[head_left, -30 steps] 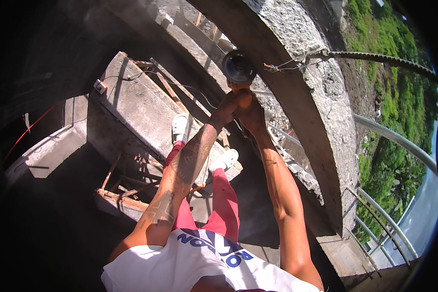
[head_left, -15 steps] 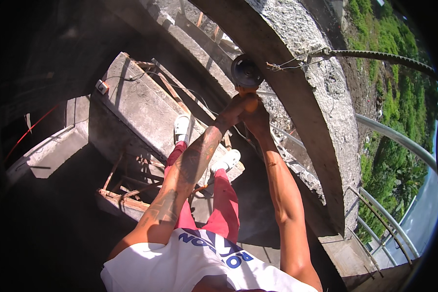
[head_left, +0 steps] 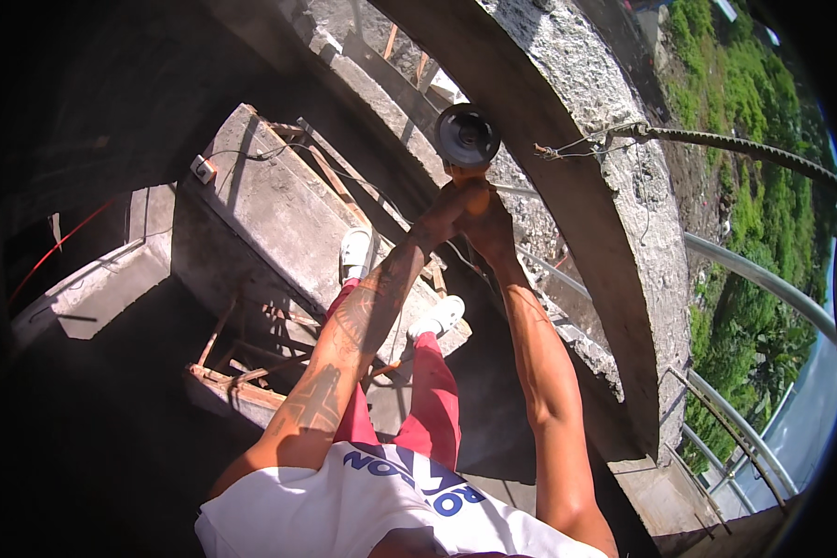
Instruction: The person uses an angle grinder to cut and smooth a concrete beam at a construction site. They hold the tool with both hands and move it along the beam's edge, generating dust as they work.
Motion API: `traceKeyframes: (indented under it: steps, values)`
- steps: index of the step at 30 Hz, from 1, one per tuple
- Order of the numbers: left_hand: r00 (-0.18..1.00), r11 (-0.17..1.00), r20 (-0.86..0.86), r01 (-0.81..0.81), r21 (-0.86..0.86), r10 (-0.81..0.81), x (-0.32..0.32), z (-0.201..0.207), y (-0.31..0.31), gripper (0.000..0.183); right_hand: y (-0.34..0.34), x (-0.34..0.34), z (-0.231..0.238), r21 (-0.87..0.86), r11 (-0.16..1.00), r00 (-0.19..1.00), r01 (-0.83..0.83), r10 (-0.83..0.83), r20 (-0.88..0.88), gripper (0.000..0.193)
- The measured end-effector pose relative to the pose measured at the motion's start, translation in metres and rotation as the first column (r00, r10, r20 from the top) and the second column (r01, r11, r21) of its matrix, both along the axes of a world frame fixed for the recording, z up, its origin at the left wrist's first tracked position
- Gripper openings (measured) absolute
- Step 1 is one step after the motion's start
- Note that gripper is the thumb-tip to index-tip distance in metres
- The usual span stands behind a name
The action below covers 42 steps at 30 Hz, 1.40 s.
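Both of my arms stretch out in front of me and meet at an angle grinder (head_left: 468,136) with a round dark disc. My left hand (head_left: 445,210) is closed around the grinder's orange body. Close against it, my right hand (head_left: 489,223) also grips the tool, and the fingers of the two hands partly hide each other. The disc is beside the smooth, shaded side of a curved concrete beam (head_left: 567,177); whether it touches the concrete I cannot tell.
My feet in white shoes (head_left: 358,251) stand on a sloping concrete slab (head_left: 279,195). A cable with an orange-and-white connector (head_left: 203,169) lies across it. Wooden framing (head_left: 242,372) sits below left. A rebar (head_left: 735,139) and metal pipes (head_left: 763,279) project at right, above greenery.
The grinder has shifted slightly left relative to the concrete beam, and its disc face shows more. Both hands keep their hold. The whole view has moved a little.
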<state>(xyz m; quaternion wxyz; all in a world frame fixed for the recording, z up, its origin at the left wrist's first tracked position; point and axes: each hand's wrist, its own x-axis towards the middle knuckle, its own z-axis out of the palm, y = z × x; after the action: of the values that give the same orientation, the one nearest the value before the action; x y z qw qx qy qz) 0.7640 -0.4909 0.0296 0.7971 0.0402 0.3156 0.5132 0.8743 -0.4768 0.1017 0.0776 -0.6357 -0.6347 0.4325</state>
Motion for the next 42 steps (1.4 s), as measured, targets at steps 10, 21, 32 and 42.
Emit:
traceKeyframes:
  steps: [10,21,32,42]
  values:
    - [1.0,0.999,0.018,-0.022,-0.032,0.022,-0.022,0.001,0.023,0.035,0.025,-0.027,0.009,-0.01,1.0,1.0,-0.019,0.019,-0.005,0.062]
    - [0.997,0.998,0.065,-0.05,0.03,0.047,-0.01,-0.009,0.018,0.035,0.022,-0.02,0.007,-0.017,1.0,1.0,-0.005,0.005,0.005,0.061]
    - [1.0,1.0,0.021,0.02,-0.007,-0.019,-0.003,0.0,0.022,0.036,0.019,-0.011,0.013,-0.069,0.997,0.996,0.038,-0.033,0.079,0.068]
    - [1.0,1.0,0.005,0.022,0.02,-0.022,-0.004,-0.002,0.02,0.032,0.012,-0.009,0.005,-0.011,0.997,0.995,0.071,-0.07,0.077,0.07]
